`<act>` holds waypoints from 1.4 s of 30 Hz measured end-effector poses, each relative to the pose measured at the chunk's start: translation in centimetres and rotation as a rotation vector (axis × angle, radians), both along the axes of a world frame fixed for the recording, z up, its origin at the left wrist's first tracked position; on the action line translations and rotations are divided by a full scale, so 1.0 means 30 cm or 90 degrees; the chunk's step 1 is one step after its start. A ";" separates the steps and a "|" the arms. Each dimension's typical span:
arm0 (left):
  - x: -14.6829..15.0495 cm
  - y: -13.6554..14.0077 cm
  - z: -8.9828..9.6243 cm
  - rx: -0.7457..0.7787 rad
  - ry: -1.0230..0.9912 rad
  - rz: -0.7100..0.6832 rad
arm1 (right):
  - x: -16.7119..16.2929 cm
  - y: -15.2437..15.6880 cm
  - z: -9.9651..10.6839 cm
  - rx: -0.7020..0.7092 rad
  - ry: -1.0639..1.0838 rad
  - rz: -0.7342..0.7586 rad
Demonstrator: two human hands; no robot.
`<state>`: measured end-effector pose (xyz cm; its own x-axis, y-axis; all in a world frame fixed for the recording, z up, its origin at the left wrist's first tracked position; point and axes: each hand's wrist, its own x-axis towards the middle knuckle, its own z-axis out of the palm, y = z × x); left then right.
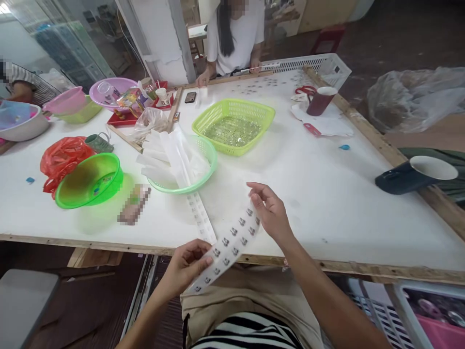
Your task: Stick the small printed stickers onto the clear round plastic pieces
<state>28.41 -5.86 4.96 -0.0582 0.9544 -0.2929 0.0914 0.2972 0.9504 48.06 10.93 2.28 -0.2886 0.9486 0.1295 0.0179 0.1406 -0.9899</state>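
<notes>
A translucent strip (pixel 235 238) printed with two rows of small dark figures stretches between my hands, over the table's front edge. My left hand (pixel 191 266) pinches its lower left part between thumb and fingers. At the upper right end, my right hand (pixel 271 211) has its thumb and fingertips closed on the strip. Beyond my left hand, another printed strip (pixel 200 218) hangs from a mint green basket (pixel 210 177) and lies on the table. White paper strips (pixel 178 155) are heaped in that basket. Farther back stands a yellow-green basket (pixel 232 150) with many small shiny pieces.
At the left are a bright green basin (pixel 72 194), a red plastic bag (pixel 65 157) and a phone-like object (pixel 134 203), blurred. A dark mug (pixel 395 177) stands at the right edge, a maroon mug (pixel 319 104) behind it. Across the table sits a person (pixel 238 39).
</notes>
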 end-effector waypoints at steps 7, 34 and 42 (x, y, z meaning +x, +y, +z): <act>0.121 0.028 0.040 0.205 0.077 0.430 | -0.081 -0.327 0.001 0.049 0.055 0.212; 0.137 -0.020 0.026 0.053 0.162 0.151 | 0.019 -0.305 0.003 -0.007 -0.092 0.186; 0.136 0.006 -0.046 0.053 0.217 0.177 | 0.034 -0.270 -0.036 0.080 -0.091 0.157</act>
